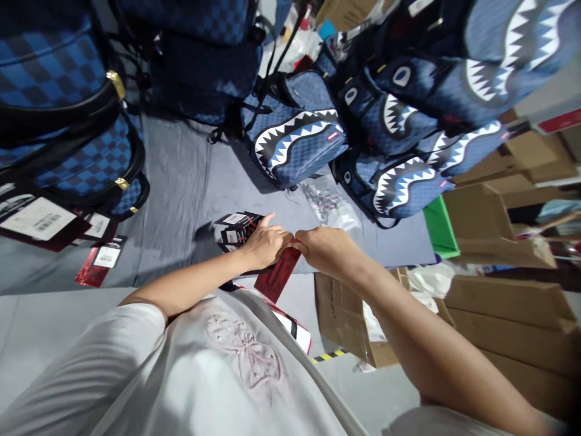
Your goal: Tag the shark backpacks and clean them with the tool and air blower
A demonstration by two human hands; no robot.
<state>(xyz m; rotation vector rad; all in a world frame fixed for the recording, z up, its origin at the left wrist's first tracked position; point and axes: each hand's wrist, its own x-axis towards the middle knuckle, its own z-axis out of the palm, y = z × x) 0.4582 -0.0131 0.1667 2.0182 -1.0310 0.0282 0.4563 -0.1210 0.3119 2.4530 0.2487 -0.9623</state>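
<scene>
My left hand (267,243) and my right hand (320,247) meet fingertip to fingertip above the front edge of the grey-covered table (181,181). Both are closed at the top end of a red tag (279,274), which hangs down below them. Just beside my left hand lies a pile of black tags with white barcode labels (235,219). A clear plastic bag of small parts (329,203) rests on the table beyond my right hand.
Blue checkered backpacks (82,66) with hanging tags stand at the left. A shark-mouth backpack (295,130) sits mid-table, with more piled (403,181) to its right. Open cardboard boxes (345,309) and a green bin (440,227) are at the right.
</scene>
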